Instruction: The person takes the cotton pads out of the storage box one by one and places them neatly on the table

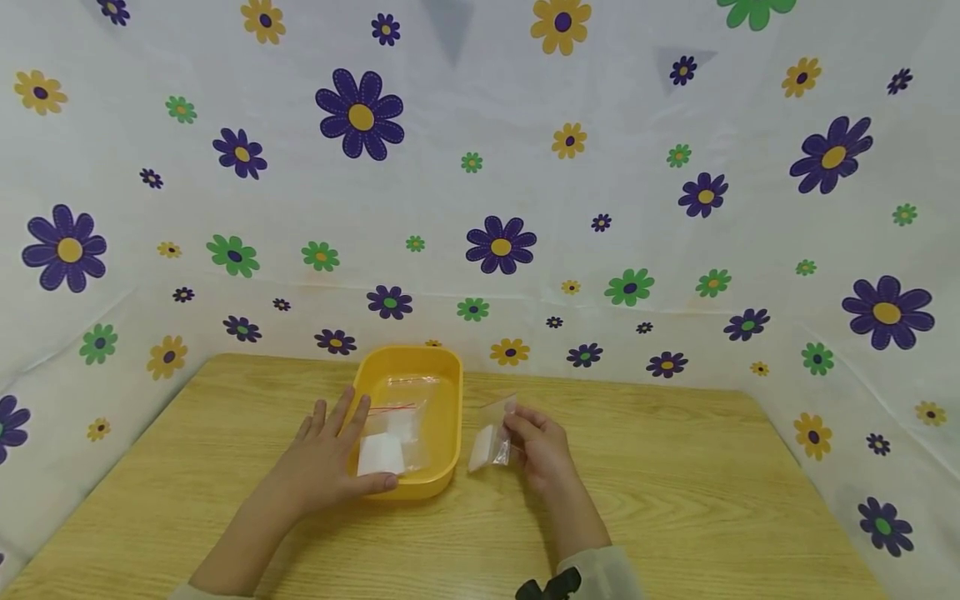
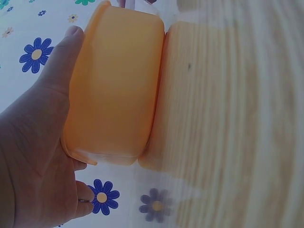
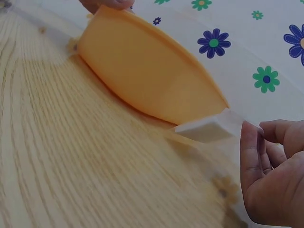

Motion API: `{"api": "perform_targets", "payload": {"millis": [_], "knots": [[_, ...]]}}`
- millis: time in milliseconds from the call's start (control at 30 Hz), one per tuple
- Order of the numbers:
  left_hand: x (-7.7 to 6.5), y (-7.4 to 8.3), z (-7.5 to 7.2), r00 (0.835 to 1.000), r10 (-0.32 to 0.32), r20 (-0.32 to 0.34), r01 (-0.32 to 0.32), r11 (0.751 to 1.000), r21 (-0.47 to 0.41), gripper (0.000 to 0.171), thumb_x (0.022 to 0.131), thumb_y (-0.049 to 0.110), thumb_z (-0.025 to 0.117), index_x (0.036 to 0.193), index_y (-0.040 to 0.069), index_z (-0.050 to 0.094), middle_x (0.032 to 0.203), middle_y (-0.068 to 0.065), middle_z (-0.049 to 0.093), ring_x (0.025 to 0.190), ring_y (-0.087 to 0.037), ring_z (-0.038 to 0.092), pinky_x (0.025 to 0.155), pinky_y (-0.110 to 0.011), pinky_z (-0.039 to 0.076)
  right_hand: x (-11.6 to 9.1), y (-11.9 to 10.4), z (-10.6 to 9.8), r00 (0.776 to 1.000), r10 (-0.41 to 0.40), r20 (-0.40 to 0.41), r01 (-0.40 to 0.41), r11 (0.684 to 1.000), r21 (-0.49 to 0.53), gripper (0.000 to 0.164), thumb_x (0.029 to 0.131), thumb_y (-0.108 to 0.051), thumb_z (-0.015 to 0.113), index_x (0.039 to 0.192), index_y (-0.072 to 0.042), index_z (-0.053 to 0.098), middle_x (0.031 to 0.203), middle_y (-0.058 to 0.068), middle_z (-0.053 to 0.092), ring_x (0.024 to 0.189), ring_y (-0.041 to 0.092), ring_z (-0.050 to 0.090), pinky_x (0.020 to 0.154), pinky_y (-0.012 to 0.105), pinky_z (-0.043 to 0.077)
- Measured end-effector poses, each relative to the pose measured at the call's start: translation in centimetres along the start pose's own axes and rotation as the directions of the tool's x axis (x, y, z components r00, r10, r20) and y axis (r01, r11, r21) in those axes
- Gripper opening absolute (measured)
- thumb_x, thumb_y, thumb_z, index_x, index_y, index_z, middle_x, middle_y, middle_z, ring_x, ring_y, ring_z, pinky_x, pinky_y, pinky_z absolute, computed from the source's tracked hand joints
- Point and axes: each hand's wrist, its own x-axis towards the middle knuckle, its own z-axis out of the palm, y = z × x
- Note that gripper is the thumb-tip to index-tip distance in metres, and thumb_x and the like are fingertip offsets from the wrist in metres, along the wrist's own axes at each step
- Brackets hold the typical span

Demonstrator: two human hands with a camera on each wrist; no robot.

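A yellow plastic tray (image 1: 447,421) stands on the wooden table. Inside it lies a clear zip bag (image 1: 420,408) with a red line along its closure, and a white square piece (image 1: 380,455) shows at the near left of the tray. My left hand (image 1: 318,458) rests on the tray's left side, fingers spread and straight, thumb (image 2: 64,57) along the near rim. To the right of the tray, my right hand (image 1: 542,446) pinches a small clear plastic bag (image 1: 501,451) between thumb and fingertips. A folded white piece (image 3: 206,128) shows inside that bag.
The wooden table (image 1: 675,483) extends on both sides of the tray. Behind it and at the sides hangs a white cloth (image 1: 442,192) printed with purple, yellow and green flowers. A black strap (image 1: 551,586) sits by the right sleeve.
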Motion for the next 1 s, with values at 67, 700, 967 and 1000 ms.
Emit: {"api": "perform_targets", "payload": {"millis": [67, 700, 967, 1000], "knots": [[0.01, -0.05, -0.01, 1.000, 0.000, 0.001, 0.000, 1.000, -0.002, 0.120, 0.076, 0.086, 0.053, 0.160, 0.008, 0.016, 0.166, -0.023, 0.004, 0.145, -0.061, 0.007, 0.116, -0.070, 0.012, 0.13, 0.24, -0.09, 1.000, 0.002, 0.003, -0.002, 1.000, -0.009, 0.034, 0.095, -0.011, 0.067, 0.126, 0.003, 0.063, 0.091, 0.003, 0.068, 0.080, 0.010, 0.064, 0.063, 0.020, 0.053], [0.12, -0.34, 0.20, 1.000, -0.004, 0.010, 0.004, 1.000, -0.006, 0.123, 0.075, 0.088, 0.052, 0.160, 0.008, 0.016, 0.166, -0.022, 0.003, 0.145, -0.060, 0.006, 0.116, -0.069, 0.011, 0.03, 0.81, 0.02, 0.994, -0.110, -0.012, 0.106, 0.980, -0.165, 0.034, 0.093, -0.003, 0.065, 0.126, 0.006, 0.062, 0.092, 0.007, 0.065, 0.074, 0.010, 0.065, 0.060, 0.020, 0.055], [0.10, -0.24, 0.12, 1.000, 0.001, 0.010, -0.001, 1.000, -0.008, 0.123, 0.075, 0.088, 0.052, 0.160, 0.007, 0.015, 0.166, -0.023, 0.004, 0.144, -0.061, 0.007, 0.117, -0.069, 0.011, -0.33, 0.67, -0.12, 0.974, -0.216, -0.062, 0.179, 0.911, -0.372, 0.028, 0.091, -0.003, 0.068, 0.119, 0.003, 0.068, 0.089, 0.009, 0.065, 0.072, 0.011, 0.064, 0.059, 0.019, 0.053], [0.09, -0.22, 0.11, 1.000, -0.002, 0.012, 0.002, 1.000, -0.011, 0.123, 0.075, 0.088, 0.053, 0.160, 0.008, 0.015, 0.166, -0.023, 0.004, 0.145, -0.061, 0.007, 0.117, -0.069, 0.011, -0.41, 0.62, -0.11, 0.970, -0.236, -0.062, 0.191, 0.894, -0.406, 0.027, 0.091, -0.003, 0.068, 0.118, 0.002, 0.069, 0.089, 0.009, 0.066, 0.072, 0.011, 0.064, 0.058, 0.020, 0.053]]}}
